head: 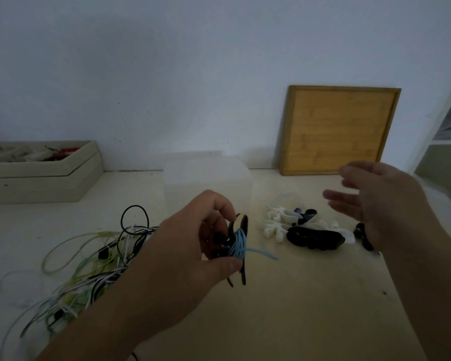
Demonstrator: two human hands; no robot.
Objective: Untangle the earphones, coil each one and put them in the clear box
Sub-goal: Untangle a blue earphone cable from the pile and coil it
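Light-blue earphone cable (238, 244), coiled round a black rubbery winder (244, 225), is pinched in the left hand (182, 246) before the clear plastic box (206, 175), the fingers (344, 201) of the right hand (383, 199) being spread and empty; its loose tail (263, 252) should be tucked before release.

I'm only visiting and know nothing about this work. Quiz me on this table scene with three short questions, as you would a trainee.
1. True or false: the right hand grips a cable.
2. Which holds the coiled light-blue earphone cable? A: the left hand. B: the other hand. C: nothing, it lies on the table.
3. Fill in: the square bamboo board leans against the ____.

Key: 1 false, its fingers are spread and hold nothing; 2 A; 3 wall.
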